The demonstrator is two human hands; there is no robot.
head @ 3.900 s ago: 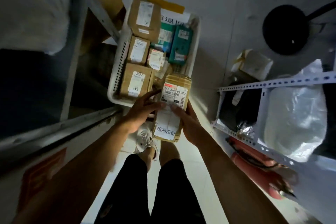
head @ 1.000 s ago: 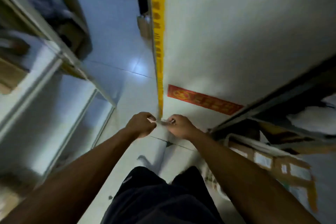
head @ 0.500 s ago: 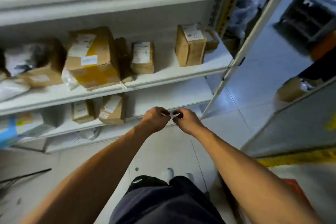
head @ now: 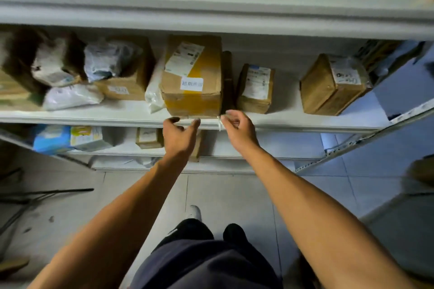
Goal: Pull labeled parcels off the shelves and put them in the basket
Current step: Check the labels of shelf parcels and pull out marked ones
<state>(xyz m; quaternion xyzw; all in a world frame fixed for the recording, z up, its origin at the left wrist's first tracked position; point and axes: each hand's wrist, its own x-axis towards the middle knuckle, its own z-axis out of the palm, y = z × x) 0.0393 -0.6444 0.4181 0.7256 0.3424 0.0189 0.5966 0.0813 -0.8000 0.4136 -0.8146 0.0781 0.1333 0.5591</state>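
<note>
Both hands reach toward the yellow-taped cardboard box (head: pixel 192 77) on the middle shelf (head: pixel 94 115), the left hand (head: pixel 179 135) open and empty, the right hand (head: pixel 236 128) perhaps pinching a small white scrap (head: pixel 219 123), so this parcel is not yet taken and the basket is out of sight.

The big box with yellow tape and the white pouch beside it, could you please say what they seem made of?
The big box looks like matte brown corrugated cardboard, wrapped in glossy yellow tape, with paper labels. The white pouch is probably thin plastic film: it looks smooth, shiny and slumped.
</note>
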